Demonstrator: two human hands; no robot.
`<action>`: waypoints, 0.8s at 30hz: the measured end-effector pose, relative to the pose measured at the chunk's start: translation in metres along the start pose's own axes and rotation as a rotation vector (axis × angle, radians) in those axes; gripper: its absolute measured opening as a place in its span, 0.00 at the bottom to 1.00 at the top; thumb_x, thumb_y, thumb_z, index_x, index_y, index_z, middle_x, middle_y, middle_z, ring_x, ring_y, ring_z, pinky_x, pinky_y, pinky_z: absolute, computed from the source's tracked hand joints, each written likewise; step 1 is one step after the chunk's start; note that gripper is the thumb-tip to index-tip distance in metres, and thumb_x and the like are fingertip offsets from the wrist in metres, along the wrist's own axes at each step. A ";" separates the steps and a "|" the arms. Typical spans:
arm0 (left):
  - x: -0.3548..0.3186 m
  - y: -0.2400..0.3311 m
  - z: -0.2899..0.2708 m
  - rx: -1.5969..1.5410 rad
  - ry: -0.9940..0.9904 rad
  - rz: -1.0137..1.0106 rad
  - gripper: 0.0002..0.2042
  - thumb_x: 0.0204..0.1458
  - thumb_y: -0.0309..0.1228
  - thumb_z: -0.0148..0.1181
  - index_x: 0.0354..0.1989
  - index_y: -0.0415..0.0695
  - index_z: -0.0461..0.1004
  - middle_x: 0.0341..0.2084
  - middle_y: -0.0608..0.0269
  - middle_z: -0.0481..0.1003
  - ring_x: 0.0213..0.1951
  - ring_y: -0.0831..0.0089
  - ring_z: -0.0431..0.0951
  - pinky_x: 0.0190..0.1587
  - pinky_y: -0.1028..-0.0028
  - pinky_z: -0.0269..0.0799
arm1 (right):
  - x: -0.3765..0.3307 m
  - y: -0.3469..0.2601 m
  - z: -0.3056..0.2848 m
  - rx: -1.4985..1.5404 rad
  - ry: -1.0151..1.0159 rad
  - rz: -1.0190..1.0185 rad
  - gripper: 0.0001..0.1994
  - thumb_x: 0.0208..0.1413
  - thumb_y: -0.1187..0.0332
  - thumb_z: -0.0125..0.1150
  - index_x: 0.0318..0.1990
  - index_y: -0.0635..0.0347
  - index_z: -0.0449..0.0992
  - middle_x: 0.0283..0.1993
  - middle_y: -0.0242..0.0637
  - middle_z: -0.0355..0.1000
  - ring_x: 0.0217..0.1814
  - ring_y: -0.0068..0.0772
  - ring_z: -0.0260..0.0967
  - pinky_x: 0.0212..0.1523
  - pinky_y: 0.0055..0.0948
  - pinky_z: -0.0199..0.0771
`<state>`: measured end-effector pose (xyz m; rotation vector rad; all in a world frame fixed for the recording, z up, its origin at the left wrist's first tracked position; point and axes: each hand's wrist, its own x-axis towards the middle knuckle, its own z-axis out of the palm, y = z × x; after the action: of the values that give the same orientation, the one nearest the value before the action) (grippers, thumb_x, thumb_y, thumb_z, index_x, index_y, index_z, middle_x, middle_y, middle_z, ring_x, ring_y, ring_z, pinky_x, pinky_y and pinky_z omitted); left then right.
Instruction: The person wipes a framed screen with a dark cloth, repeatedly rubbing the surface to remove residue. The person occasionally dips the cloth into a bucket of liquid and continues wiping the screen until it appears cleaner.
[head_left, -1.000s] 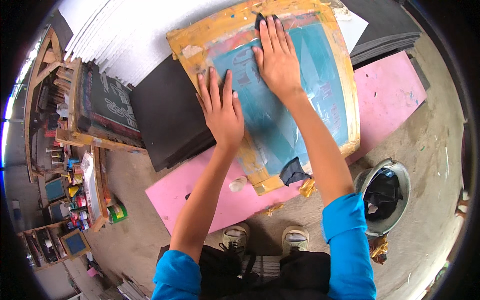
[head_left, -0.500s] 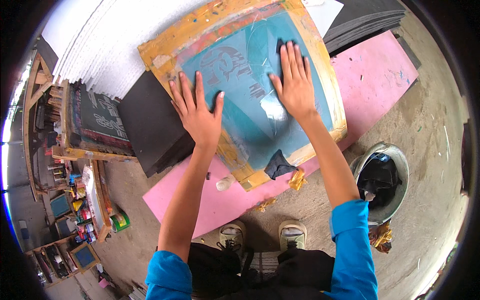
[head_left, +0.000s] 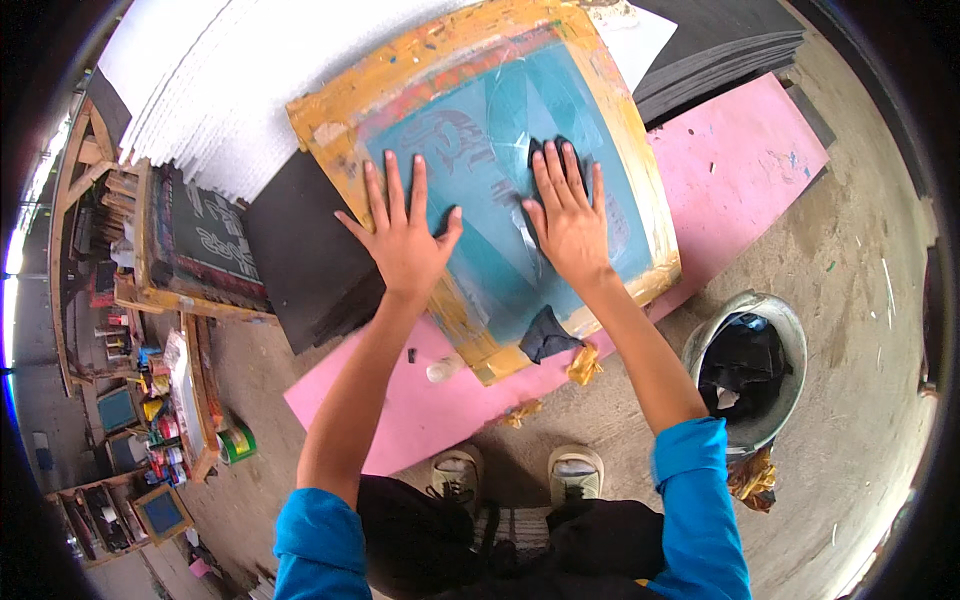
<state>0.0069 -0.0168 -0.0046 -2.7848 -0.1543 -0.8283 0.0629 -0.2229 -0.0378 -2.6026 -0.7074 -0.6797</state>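
A silk-screen printing frame (head_left: pixel 642 165) with yellow-taped edges and a teal mesh (head_left: pixel 490 290) lies tilted before me. A dark cut-out pattern shows in the mesh at its upper left. My left hand (head_left: pixel 408 240) rests open, fingers spread, across the frame's left border and the mesh edge. On the right part of the mesh, my right hand (head_left: pixel 570 225) lies flat with fingers stretched over a small black cloth (head_left: pixel 534 153), mostly hidden beneath them. Another black scrap of cloth (head_left: pixel 547 336) sits on the near corner of the frame.
Beneath the frame is a pink board (head_left: pixel 735 150). A metal bucket (head_left: pixel 798 385) with dark cloths stands at right. White sheets (head_left: pixel 240 90) and black sheets (head_left: pixel 310 240) are stacked at left and beyond. Another screen frame (head_left: pixel 205 235) leans at left. A crumpled yellow scrap (head_left: pixel 584 366) lies near.
My right hand has slid nearer and leftward over the mesh with the black cloth under its fingers. My left hand stays at the left border, its fingers slightly shifted.
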 end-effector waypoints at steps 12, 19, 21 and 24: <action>-0.002 -0.002 -0.003 -0.098 -0.017 -0.041 0.37 0.47 0.52 0.58 0.68 0.60 0.58 0.70 0.61 0.51 0.71 0.55 0.47 0.60 0.26 0.38 | 0.039 -0.026 0.001 0.011 0.047 -0.132 0.24 0.60 0.58 0.54 0.64 0.47 0.65 0.69 0.25 0.59 0.73 0.33 0.50 0.69 0.59 0.44; -0.004 -0.007 -0.002 -0.182 0.035 -0.073 0.34 0.48 0.48 0.59 0.67 0.58 0.61 0.70 0.63 0.52 0.71 0.57 0.48 0.61 0.27 0.35 | -0.006 -0.020 -0.001 -0.005 -0.075 -0.198 0.26 0.58 0.59 0.57 0.65 0.44 0.64 0.71 0.24 0.56 0.75 0.35 0.48 0.70 0.57 0.44; -0.008 -0.012 -0.001 -0.266 0.040 -0.086 0.30 0.52 0.42 0.55 0.66 0.52 0.61 0.69 0.61 0.55 0.71 0.57 0.50 0.65 0.34 0.35 | 0.040 -0.022 0.009 -0.046 -0.002 -0.258 0.30 0.59 0.57 0.55 0.68 0.50 0.58 0.72 0.32 0.54 0.75 0.40 0.47 0.71 0.51 0.45; -0.006 -0.009 0.001 -0.631 0.182 -0.251 0.25 0.57 0.32 0.49 0.65 0.44 0.61 0.68 0.58 0.56 0.70 0.55 0.50 0.68 0.45 0.37 | 0.125 -0.022 0.023 0.136 0.219 -0.067 0.33 0.60 0.56 0.53 0.69 0.60 0.53 0.73 0.44 0.50 0.75 0.47 0.45 0.72 0.48 0.45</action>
<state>0.0007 -0.0083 -0.0074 -3.2821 -0.2513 -1.3945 0.1542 -0.1478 0.0144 -2.3455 -0.7469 -0.8879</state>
